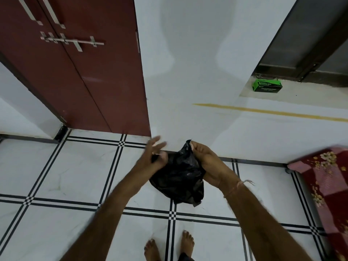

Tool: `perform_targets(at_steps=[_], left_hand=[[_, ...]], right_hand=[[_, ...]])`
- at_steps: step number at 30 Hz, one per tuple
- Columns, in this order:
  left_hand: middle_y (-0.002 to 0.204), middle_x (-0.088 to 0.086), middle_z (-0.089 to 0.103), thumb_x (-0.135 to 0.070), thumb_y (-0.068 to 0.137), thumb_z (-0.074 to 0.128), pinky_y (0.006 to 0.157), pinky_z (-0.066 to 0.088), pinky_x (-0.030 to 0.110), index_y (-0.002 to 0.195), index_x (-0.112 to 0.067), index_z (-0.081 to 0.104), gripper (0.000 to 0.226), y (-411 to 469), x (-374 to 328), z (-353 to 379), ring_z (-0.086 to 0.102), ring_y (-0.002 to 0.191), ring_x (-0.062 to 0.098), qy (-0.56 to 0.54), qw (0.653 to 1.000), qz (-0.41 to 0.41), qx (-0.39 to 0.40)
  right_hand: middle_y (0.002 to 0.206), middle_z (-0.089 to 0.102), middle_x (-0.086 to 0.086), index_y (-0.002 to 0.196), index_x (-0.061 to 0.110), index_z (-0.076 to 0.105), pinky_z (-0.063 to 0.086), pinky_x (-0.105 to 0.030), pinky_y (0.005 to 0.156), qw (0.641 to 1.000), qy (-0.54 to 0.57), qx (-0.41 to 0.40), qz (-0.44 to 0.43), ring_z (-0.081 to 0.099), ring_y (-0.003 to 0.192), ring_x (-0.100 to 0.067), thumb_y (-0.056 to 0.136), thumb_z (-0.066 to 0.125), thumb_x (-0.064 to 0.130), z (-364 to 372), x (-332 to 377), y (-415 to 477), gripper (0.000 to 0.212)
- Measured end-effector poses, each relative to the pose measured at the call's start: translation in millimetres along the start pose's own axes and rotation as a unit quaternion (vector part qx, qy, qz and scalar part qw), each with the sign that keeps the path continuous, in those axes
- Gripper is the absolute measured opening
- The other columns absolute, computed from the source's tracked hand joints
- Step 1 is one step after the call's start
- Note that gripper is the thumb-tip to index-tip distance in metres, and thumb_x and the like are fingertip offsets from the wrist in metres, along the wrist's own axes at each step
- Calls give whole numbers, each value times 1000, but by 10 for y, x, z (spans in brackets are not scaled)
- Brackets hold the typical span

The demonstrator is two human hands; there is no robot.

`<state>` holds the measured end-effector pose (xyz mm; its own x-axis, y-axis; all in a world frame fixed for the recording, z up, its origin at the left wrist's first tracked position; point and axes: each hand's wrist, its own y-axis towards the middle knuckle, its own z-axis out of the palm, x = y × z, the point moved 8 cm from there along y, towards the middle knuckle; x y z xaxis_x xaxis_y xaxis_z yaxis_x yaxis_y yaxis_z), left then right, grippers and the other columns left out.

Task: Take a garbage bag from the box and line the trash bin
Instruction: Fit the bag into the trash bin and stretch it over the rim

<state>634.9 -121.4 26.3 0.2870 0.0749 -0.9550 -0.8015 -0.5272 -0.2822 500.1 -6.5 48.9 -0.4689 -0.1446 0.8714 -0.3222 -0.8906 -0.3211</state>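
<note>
The left hand (pixel 153 156) is motion-blurred; the green box (pixel 267 85) bears unreadable lettering.

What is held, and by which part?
The right hand pinches the garbage bag at its top edge. The left hand meets its side edge; blur hides any grip.

I get a single view: a wide-angle camera on the person's head, at standing height, pitched forward and down toward a white wall (pixel 197 81). The left hand (pixel 153 157) and right hand (pixel 206 162) sit near, mid-frame; tiled floor (pixel 75 176) and bare feet (pixel 187 243) lie at the bottom.
</note>
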Motion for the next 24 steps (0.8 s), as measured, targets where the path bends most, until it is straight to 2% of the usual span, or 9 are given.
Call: perform_targets(at_steps=[4,6,8,12,13,15,16,19,24], left_hand=[[113,2,79,-20,96,69,89,55,21,119,-17,75,24,-49,-308,366,73,107,13,17,993,25,117],[100,8,80,-14,98,65,80,57,23,105,-9,78,16,-97,-354,389,75,93,17,-47,992,25,116],[102,19,78,-14,96,67,86,60,37,104,-2,77,17,-93,-294,397,75,96,29,-89,993,3,79],[104,18,78,-26,80,87,95,57,58,99,-12,78,26,-69,-157,346,75,100,33,-104,991,-6,-82],[99,10,79,-26,77,88,90,60,52,97,-16,78,24,-68,-118,321,76,96,26,-90,989,-5,-114],[86,-6,79,-23,76,89,77,60,33,89,-24,73,20,-90,-134,331,75,83,10,-35,990,11,-139],[82,-9,78,-25,76,88,72,58,28,87,-26,71,21,-99,-139,360,74,79,7,5,990,15,-137],[78,-7,77,-25,75,88,68,57,26,83,-28,69,21,-102,-108,421,73,76,9,38,992,23,-117],[74,6,69,-41,84,79,67,51,33,76,-20,64,27,-139,58,350,65,72,16,-105,988,16,-112]], right_hand=[[68,60,-1,83,6,56,48,-19,57,996,-87,0,-5,56,59,-9,106,47,26,-110,196,99,31],[68,60,-2,79,8,57,50,-21,58,994,-106,-30,-14,58,59,-11,105,50,27,-187,282,181,33],[76,64,-7,81,10,62,52,-27,65,985,-149,-81,-29,62,66,-16,102,58,31,-258,304,284,30],[86,69,7,86,22,64,52,-31,75,845,-388,-332,-158,65,81,-12,91,63,53,-445,500,8,31],[80,67,7,82,19,63,51,-29,70,866,-342,-330,-154,62,74,-12,90,63,59,-375,461,-91,41],[73,63,-2,83,5,63,45,-29,58,963,-200,-181,-21,56,66,-18,87,63,67,-124,89,-105,62],[72,59,-6,87,0,63,41,-29,55,979,-162,-114,43,52,67,-22,86,65,67,-21,-91,-110,67],[72,55,-14,87,-2,65,37,-28,53,990,-108,-65,57,48,69,-29,88,75,46,-18,-263,-52,50],[82,67,-8,84,12,65,30,-17,41,990,-28,-120,73,46,56,-10,90,71,36,-237,-358,-12,26]])
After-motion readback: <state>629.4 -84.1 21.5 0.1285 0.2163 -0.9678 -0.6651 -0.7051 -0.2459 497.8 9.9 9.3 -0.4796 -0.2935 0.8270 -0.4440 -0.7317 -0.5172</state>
